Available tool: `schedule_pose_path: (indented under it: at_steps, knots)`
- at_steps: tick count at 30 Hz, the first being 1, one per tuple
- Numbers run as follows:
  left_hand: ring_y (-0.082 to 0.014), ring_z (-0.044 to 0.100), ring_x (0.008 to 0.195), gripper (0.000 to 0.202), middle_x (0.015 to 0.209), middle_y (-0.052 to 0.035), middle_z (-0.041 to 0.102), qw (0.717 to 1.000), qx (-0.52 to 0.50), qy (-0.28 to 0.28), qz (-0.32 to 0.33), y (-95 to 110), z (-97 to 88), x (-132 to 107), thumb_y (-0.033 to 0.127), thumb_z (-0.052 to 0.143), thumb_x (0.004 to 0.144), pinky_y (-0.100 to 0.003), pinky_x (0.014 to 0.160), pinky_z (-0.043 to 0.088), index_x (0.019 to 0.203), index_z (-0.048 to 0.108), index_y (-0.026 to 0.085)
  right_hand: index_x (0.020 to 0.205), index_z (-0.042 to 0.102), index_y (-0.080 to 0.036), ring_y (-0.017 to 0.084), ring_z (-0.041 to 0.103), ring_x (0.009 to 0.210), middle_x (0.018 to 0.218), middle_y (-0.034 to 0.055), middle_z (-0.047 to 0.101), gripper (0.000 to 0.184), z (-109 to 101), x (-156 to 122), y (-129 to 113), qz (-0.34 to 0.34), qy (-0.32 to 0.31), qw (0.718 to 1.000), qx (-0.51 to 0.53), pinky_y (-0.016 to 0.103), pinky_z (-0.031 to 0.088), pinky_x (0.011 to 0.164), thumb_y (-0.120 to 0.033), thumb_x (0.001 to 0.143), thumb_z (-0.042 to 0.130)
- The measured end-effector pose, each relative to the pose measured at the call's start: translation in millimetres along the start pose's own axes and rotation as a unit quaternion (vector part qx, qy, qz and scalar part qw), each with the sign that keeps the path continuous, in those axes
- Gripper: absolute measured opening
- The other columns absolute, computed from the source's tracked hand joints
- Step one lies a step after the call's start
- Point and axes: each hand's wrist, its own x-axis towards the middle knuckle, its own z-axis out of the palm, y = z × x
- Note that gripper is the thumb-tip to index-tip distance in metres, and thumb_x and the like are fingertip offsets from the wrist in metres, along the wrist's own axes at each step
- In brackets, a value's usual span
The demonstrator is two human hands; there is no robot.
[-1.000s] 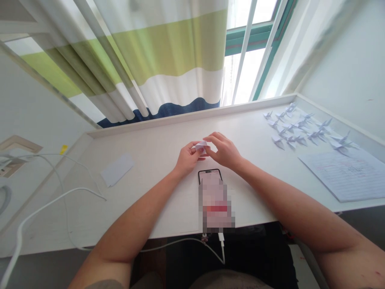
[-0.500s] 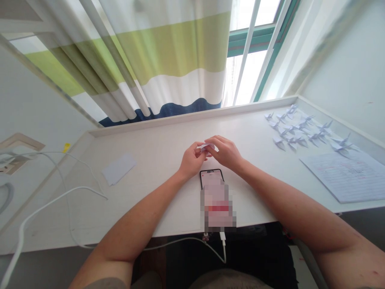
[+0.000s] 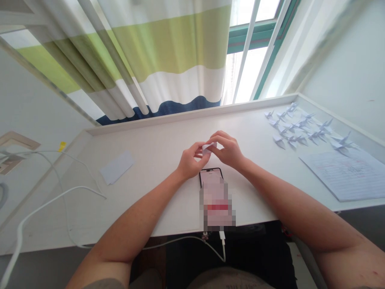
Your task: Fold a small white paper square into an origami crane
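Both my hands meet above the middle of the white desk (image 3: 156, 192), pinching one small folded piece of white paper (image 3: 208, 147). My left hand (image 3: 189, 160) grips it from the left with thumb and fingers closed. My right hand (image 3: 227, 150) pinches its right side with the fingertips curled over it. A phone (image 3: 215, 196) lies flat on the desk just below the hands, with a charging cable plugged into its near end.
Several folded paper cranes (image 3: 300, 130) stand in rows at the far right of the desk. A lined sheet (image 3: 345, 174) lies in front of them. A blank paper slip (image 3: 116, 167) lies at left, near white cables (image 3: 45, 200). A striped curtain (image 3: 150, 60) hangs behind.
Both hands have shifted slightly while turning and working the small folded paper between the fingertips. Nothing else on the desk has moved.
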Motion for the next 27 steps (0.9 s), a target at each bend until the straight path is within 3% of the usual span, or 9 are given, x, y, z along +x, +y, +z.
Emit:
schedule_pose_path:
  at_steps: [6, 12, 17, 23, 27]
  knots:
    - [-0.0194, 0.070, 0.081, 0.042, 0.090, -0.0056, 0.079, 1.000, -0.024, -0.009, 0.001, 1.0, -7.5, 3.8, 0.059, 0.067, 0.099, -0.032, 0.074, 0.057, 0.099, 0.081, 0.020, 0.088, 0.068, -0.024, 0.019, 0.064, 0.077, 0.086, 0.0024, 0.070, 0.008, -5.0, -0.4, -0.9, 0.076, -0.072, 0.994, 0.031, 0.034, 0.052, 0.071, -0.025, 0.097, 0.069]
    - [-0.0185, 0.072, 0.077, 0.045, 0.089, -0.0074, 0.081, 0.996, -0.060, -0.058, -0.018, -4.3, -8.2, 7.3, 0.061, 0.076, 0.094, -0.033, 0.073, 0.057, 0.106, 0.081, 0.017, 0.084, 0.063, -0.023, 0.017, 0.064, 0.072, 0.079, 0.0004, 0.072, 0.009, -3.6, 0.6, -2.9, 0.137, -0.081, 0.986, 0.055, 0.033, 0.053, 0.071, -0.024, 0.090, 0.069]
    - [-0.0202, 0.075, 0.078, 0.050, 0.086, -0.0068, 0.081, 0.995, -0.075, -0.034, -0.048, -5.7, -7.1, 8.4, 0.065, 0.078, 0.090, -0.034, 0.073, 0.061, 0.104, 0.079, 0.017, 0.087, 0.065, -0.023, 0.018, 0.068, 0.076, 0.082, 0.0020, 0.075, 0.007, -5.2, 1.1, -5.8, 0.140, -0.088, 0.984, 0.065, 0.036, 0.056, 0.076, -0.023, 0.093, 0.065]
    - [-0.0217, 0.078, 0.084, 0.049, 0.093, -0.0093, 0.083, 0.995, -0.061, -0.038, -0.068, -4.2, -7.7, 9.5, 0.056, 0.089, 0.082, -0.030, 0.069, 0.060, 0.106, 0.075, 0.016, 0.089, 0.068, -0.022, 0.020, 0.071, 0.078, 0.082, 0.0025, 0.076, 0.004, -2.5, 1.6, -4.9, 0.189, -0.083, 0.976, 0.068, 0.037, 0.058, 0.076, -0.022, 0.093, 0.067]
    - [-0.0244, 0.081, 0.087, 0.048, 0.090, -0.0093, 0.082, 0.993, -0.052, -0.009, -0.108, -2.5, -2.9, 9.3, 0.061, 0.084, 0.085, -0.028, 0.065, 0.060, 0.102, 0.072, 0.017, 0.089, 0.070, -0.022, 0.020, 0.072, 0.080, 0.086, 0.0040, 0.077, 0.008, 1.3, 0.6, -2.4, 0.186, -0.083, 0.977, 0.057, 0.037, 0.059, 0.078, -0.026, 0.095, 0.066]
